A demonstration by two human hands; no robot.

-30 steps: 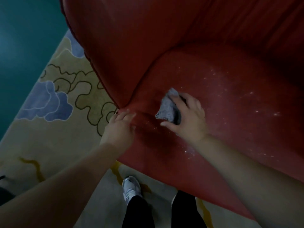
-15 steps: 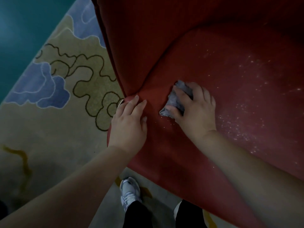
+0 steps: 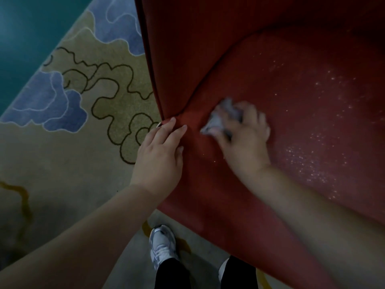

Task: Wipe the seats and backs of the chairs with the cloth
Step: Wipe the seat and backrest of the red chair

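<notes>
The right hand (image 3: 243, 140) presses a crumpled grey cloth (image 3: 221, 119) onto the red seat (image 3: 302, 113) of the chair, its fingers curled over the wad and gripping it, with the thumb reaching under the cloth's lower left corner. The cloth is bunched into a rough wedge (blurred, so its folds are hard to read); its long axis runs from lower left to upper right, the narrow end poking out past the thumb toward the seat's left corner, the wider end tucked under the fingertips. Just beyond the fingertips lies the crease where the seat meets the chair back (image 3: 208, 38). To the right of the knuckles pale specks scatter over the fabric. The left hand (image 3: 160, 155) lies flat, fingers extended and close together, holding nothing; its fingertips touch the seat's corner beside the cloth's narrow end. Below the wrists a white sneaker (image 3: 162, 245) stands on the patterned carpet (image 3: 73, 142).
</notes>
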